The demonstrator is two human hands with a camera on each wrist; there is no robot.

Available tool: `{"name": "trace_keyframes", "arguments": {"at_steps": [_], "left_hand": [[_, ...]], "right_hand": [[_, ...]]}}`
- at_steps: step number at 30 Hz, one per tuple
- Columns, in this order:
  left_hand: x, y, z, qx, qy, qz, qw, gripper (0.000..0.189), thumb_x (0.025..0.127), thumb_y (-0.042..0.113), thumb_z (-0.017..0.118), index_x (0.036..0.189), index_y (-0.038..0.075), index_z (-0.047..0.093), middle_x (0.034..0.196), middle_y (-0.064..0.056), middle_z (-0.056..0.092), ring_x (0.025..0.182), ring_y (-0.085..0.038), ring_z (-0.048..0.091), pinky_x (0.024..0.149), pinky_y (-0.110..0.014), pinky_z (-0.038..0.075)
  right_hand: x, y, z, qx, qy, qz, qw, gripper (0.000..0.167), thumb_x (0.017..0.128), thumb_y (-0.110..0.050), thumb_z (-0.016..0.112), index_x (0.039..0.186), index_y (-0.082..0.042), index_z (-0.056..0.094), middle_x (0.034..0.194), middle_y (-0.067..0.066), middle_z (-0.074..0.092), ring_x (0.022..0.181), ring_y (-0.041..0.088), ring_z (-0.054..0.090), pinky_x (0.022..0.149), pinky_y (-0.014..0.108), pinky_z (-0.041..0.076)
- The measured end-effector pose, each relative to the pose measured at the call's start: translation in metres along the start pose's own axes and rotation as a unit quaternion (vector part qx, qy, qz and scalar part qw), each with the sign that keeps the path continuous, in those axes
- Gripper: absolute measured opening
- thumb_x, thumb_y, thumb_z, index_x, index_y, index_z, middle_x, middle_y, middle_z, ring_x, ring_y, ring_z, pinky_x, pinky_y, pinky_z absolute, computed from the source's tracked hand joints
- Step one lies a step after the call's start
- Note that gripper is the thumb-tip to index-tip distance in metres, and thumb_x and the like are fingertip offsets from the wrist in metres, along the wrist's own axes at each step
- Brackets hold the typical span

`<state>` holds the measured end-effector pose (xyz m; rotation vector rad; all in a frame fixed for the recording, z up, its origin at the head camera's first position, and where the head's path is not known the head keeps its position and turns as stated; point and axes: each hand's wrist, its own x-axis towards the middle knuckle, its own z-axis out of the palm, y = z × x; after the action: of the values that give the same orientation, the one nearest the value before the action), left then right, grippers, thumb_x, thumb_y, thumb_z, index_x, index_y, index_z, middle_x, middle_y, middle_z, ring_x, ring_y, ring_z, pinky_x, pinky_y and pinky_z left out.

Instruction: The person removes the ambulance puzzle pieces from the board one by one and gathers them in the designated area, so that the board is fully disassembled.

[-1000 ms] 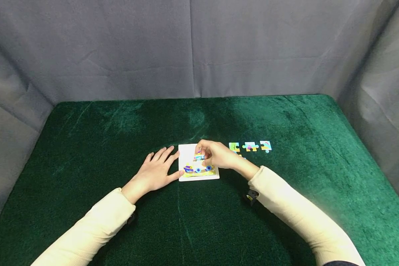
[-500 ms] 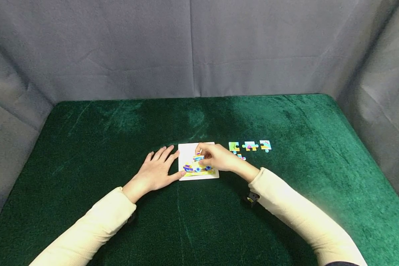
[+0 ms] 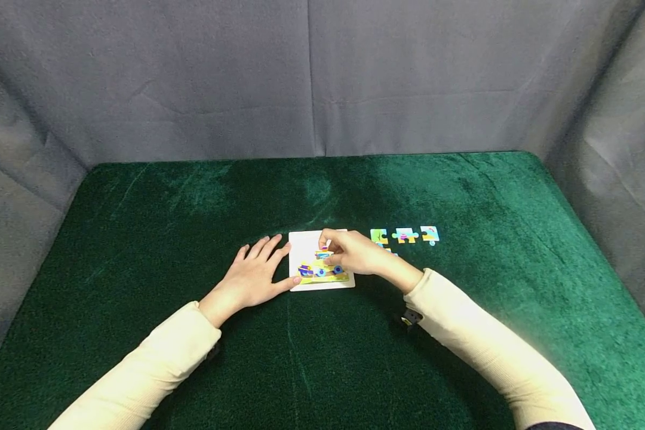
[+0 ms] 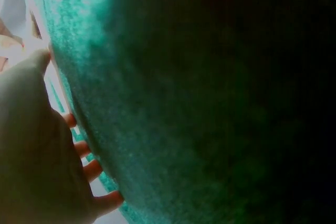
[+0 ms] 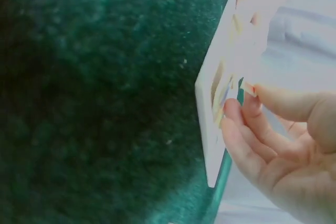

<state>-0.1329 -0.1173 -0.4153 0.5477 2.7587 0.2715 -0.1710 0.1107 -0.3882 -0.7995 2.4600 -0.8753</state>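
Note:
A white puzzle board (image 3: 302, 248) lies on the green felt table (image 3: 193, 227), with a colourful row of fitted pieces (image 3: 322, 273) along its near edge. My right hand (image 3: 349, 251) hovers over the board and pinches a small puzzle piece (image 3: 323, 253) between thumb and fingertips. In the right wrist view the board (image 5: 212, 103) stands edge-on beside my curled fingers (image 5: 241, 140). My left hand (image 3: 252, 276) lies flat on the felt, fingers straight, touching the board's left edge. The left wrist view shows that palm (image 4: 37, 150) against the felt.
Three loose puzzle pieces (image 3: 404, 236) lie in a row on the felt to the right of the board, with another small one half hidden behind my right hand. Grey cloth walls (image 3: 312, 77) close in the table at the back and sides.
My right hand has shifted slightly over the board with the piece still pinched. The left hand has stayed flat at the board's left edge.

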Motion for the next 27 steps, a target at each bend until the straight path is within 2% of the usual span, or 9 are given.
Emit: {"name": "trace_keyframes", "arguments": {"at_steps": [6,16,20,27], "left_hand": [[0.001,0.000,0.001,0.003,-0.002,0.000,1.0000,0.078,0.092,0.062,0.044,0.152,0.015,0.026,0.161,-0.011,0.016,0.148,-0.034,0.015,0.116,-0.061,0.016],[0.001,0.001,0.002,-0.012,0.006,-0.004,0.9999,0.072,0.095,0.060,0.038,0.151,0.015,0.028,0.161,-0.011,0.018,0.148,-0.034,0.016,0.116,-0.061,0.016],[0.002,0.006,0.002,-0.016,0.009,-0.020,0.9996,0.077,0.093,0.063,0.039,0.150,0.013,0.029,0.160,-0.013,0.020,0.148,-0.036,0.016,0.115,-0.062,0.016],[0.008,0.023,0.002,-0.017,0.009,-0.054,0.9984,0.089,0.087,0.070,0.043,0.148,0.006,0.031,0.157,-0.020,0.022,0.145,-0.043,0.017,0.111,-0.068,0.017]], "right_hand": [[-0.002,-0.003,-0.001,0.000,0.000,0.001,1.0000,0.013,0.090,-0.006,0.062,0.099,-0.007,0.054,0.091,0.015,0.071,0.073,0.018,0.061,0.065,0.022,0.043],[-0.003,-0.001,0.006,-0.024,0.027,-0.006,0.9993,0.012,0.088,-0.007,0.065,0.097,-0.008,0.057,0.088,0.010,0.069,0.072,0.015,0.057,0.065,0.020,0.041],[-0.002,0.000,0.007,-0.019,0.035,-0.008,0.9992,0.011,0.088,-0.007,0.065,0.097,-0.007,0.058,0.088,0.010,0.068,0.073,0.015,0.057,0.067,0.022,0.042],[-0.001,0.002,0.006,-0.007,0.041,0.012,0.9990,0.013,0.088,-0.008,0.066,0.101,-0.005,0.064,0.089,0.009,0.070,0.076,0.016,0.062,0.067,0.020,0.044]]}}
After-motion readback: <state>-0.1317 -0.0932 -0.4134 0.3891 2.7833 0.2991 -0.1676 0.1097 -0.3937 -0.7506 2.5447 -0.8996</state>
